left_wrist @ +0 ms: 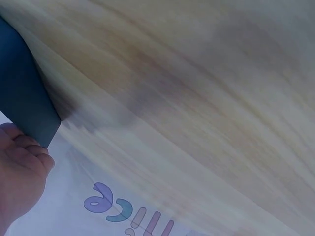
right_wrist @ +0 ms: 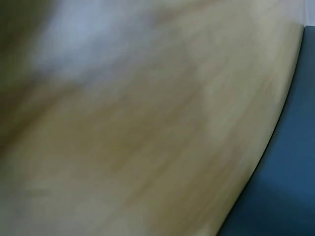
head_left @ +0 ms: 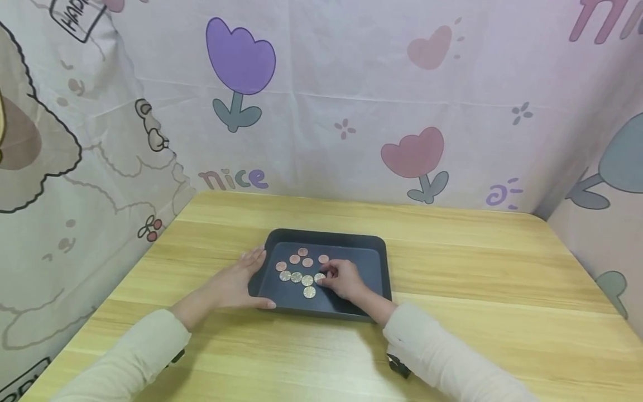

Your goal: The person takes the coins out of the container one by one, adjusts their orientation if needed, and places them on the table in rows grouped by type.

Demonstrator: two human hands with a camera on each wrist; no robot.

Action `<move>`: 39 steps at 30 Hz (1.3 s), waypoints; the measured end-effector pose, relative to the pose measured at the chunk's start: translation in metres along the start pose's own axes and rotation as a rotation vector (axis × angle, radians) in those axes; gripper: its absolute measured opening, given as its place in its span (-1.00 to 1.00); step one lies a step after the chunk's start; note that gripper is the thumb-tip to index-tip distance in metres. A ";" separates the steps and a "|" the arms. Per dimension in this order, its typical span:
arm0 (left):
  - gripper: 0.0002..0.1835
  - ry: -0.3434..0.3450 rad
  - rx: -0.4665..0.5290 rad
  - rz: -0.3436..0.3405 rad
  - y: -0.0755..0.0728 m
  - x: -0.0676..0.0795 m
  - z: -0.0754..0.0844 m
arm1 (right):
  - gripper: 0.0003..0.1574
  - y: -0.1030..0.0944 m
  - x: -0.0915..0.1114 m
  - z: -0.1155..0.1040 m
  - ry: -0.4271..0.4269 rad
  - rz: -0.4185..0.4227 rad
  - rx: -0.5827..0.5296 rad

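A dark baking tray holds several coins: copper-coloured ones towards the back, such as one coin, and gold-coloured ones nearer the front, such as another coin. My left hand rests against the tray's left side, thumb stretched along the front rim and fingers at the left rim. In the left wrist view, the fingers touch the tray's outer wall. Over the tray, my right hand has its thumb and index fingertip at a gold coin, partly covering it. The right wrist view shows no hand.
The tray stands on a light wooden table. Behind it hangs a printed cloth with flowers, and more cloth encloses both sides. Dark straps show under the sleeves. The tray's wall edges the right wrist view.
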State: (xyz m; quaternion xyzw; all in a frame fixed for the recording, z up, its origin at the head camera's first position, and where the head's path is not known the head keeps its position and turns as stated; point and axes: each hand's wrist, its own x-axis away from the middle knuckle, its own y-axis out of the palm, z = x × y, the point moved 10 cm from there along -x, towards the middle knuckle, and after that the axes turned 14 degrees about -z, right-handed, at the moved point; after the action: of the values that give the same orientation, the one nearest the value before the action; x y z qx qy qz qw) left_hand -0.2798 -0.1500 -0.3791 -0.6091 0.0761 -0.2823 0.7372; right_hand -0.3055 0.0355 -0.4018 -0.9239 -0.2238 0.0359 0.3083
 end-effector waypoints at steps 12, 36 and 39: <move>0.28 -0.015 -0.007 -0.003 0.001 0.000 -0.003 | -0.83 0.002 -0.001 -0.007 0.018 0.001 0.090; 0.28 -0.004 0.006 0.006 0.000 0.002 0.000 | -0.83 -0.008 0.011 0.012 0.213 -0.054 -0.182; 0.29 -0.006 0.006 0.002 0.000 0.001 -0.001 | -0.83 -0.015 0.014 0.015 0.246 -0.046 -0.222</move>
State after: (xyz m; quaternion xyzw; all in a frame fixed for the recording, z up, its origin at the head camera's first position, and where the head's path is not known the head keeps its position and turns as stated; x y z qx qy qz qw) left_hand -0.2792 -0.1515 -0.3794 -0.6077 0.0736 -0.2800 0.7395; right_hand -0.3021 0.0607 -0.4036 -0.9443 -0.2084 -0.1094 0.2300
